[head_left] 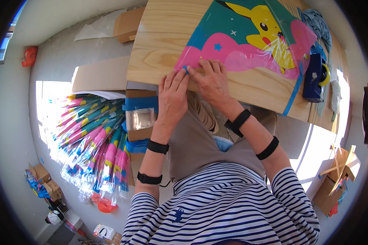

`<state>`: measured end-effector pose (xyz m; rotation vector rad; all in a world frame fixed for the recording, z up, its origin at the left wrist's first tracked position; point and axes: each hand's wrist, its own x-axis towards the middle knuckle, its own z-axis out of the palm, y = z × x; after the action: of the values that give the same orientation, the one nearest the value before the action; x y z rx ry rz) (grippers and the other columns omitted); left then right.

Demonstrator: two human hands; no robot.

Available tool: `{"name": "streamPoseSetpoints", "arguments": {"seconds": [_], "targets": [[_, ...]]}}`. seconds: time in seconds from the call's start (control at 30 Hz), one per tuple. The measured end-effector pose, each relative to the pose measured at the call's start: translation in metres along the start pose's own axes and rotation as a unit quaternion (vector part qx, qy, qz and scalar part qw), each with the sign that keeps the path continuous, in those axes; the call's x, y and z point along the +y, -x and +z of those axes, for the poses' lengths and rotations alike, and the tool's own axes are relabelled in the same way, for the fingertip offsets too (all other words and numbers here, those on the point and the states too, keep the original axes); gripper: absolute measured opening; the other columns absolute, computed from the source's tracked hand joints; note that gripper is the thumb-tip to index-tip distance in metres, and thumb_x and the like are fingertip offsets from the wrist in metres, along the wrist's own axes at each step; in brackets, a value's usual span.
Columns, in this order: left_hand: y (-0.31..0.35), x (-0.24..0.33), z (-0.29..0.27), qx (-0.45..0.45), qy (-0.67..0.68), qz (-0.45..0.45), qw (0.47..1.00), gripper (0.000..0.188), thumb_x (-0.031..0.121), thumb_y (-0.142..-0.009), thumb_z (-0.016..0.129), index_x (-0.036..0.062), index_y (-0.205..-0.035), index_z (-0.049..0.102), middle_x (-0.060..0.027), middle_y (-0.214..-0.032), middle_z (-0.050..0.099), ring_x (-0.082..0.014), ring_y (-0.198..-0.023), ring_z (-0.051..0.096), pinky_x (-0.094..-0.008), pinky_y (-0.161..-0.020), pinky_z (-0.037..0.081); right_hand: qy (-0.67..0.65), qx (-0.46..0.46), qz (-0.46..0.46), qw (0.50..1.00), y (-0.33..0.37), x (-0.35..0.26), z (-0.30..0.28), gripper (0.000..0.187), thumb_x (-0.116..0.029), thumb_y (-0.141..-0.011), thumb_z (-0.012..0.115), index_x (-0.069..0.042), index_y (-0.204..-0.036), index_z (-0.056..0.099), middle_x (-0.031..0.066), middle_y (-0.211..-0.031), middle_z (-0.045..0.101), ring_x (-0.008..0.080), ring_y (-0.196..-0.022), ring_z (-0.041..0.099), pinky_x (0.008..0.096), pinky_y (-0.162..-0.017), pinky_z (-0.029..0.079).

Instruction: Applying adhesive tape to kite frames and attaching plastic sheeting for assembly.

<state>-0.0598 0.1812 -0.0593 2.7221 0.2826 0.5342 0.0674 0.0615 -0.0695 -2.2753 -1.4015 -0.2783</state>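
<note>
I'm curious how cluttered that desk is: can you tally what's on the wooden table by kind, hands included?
Kite in clear wrap: 1
Tape dispenser, blue: 1
Hands pressing the kite's corner: 2 (left hand, right hand)
Total: 4
The pile at the table's far right edge is too unclear to count.

Single head-worn fisheye, close above the wooden table (163,49), facing down, rim probably warped.

Both forearms reach up from the lower edge, bare below striped sleeves, each with two black bands. Left hand (172,96) lies palm down, fingers straight and together, fingertips pressing flat. Right hand (212,81) sits just beside it, fingers spread, index tips nearly touching
</note>
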Motion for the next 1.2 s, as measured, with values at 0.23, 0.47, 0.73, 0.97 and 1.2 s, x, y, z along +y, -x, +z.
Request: {"name": "streamPoseSetpoints", "arguments": {"seconds": [0.23, 0.47, 0.73, 0.97, 1.2], "targets": [[0.003, -0.001, 0.003, -0.015, -0.003, -0.013, 1.0, 0.056, 0.01, -0.077, 0.073, 0.002, -0.131, 0.058, -0.0109, -0.139, 0.054, -0.0311, -0.131, 0.047, -0.0478, -0.112, 0.033, -0.047, 0.018, 0.03, 0.998, 0.001, 0.001, 0.002, 0.039, -0.017, -0.082, 0.067, -0.011, -0.12, 0.065, 0.0093, -0.118, 0.058, 0.029, -0.115, 0.052, 0.0505, -0.105, 0.037], [0.004, 0.001, 0.005, -0.012, 0.007, -0.028, 1.0, 0.059, 0.011, -0.076, 0.076, 0.0016, -0.131, 0.058, -0.0112, -0.14, 0.053, -0.0323, -0.131, 0.046, -0.0497, -0.113, 0.032, -0.055, 0.008, 0.019, 0.998, 0.003, 0.002, -0.005, 0.042, -0.014, -0.081, 0.069, -0.006, -0.122, 0.063, 0.0085, -0.118, 0.058, 0.0303, -0.113, 0.052, 0.0499, -0.105, 0.038], [0.003, 0.005, 0.007, -0.015, 0.008, -0.04, 0.999, 0.061, 0.012, -0.075, 0.077, 0.0002, -0.131, 0.057, -0.0122, -0.141, 0.051, -0.0334, -0.132, 0.045, -0.0501, -0.113, 0.029, -0.049, 0.007, 0.021, 0.999, 0.006, 0.004, 0.001, 0.042, -0.02, -0.082, 0.068, -0.005, -0.121, 0.063, 0.008, -0.121, 0.057, 0.0275, -0.117, 0.052, 0.0517, -0.109, 0.035], [0.002, 0.005, 0.007, -0.016, -0.002, -0.035, 0.999, 0.062, 0.013, -0.074, 0.076, 0.0001, -0.131, 0.057, -0.0122, -0.141, 0.051, -0.0339, -0.132, 0.044, -0.0513, -0.114, 0.028, -0.05, 0.008, 0.018, 0.999, 0.004, 0.002, -0.003, 0.044, -0.016, -0.081, 0.069, -0.005, -0.123, 0.062, 0.0085, -0.119, 0.057, 0.0297, -0.114, 0.052, 0.051, -0.107, 0.037], [0.001, 0.007, 0.007, -0.021, -0.016, -0.04, 0.999, 0.062, 0.014, -0.074, 0.076, 0.0003, -0.131, 0.057, -0.0117, -0.141, 0.051, -0.0332, -0.132, 0.044, -0.0522, -0.114, 0.028, -0.032, 0.005, 0.008, 0.999, 0.006, 0.003, -0.001, 0.045, -0.015, -0.083, 0.067, -0.014, -0.127, 0.063, 0.0092, -0.12, 0.057, 0.0309, -0.116, 0.051, 0.0519, -0.109, 0.035]]}}
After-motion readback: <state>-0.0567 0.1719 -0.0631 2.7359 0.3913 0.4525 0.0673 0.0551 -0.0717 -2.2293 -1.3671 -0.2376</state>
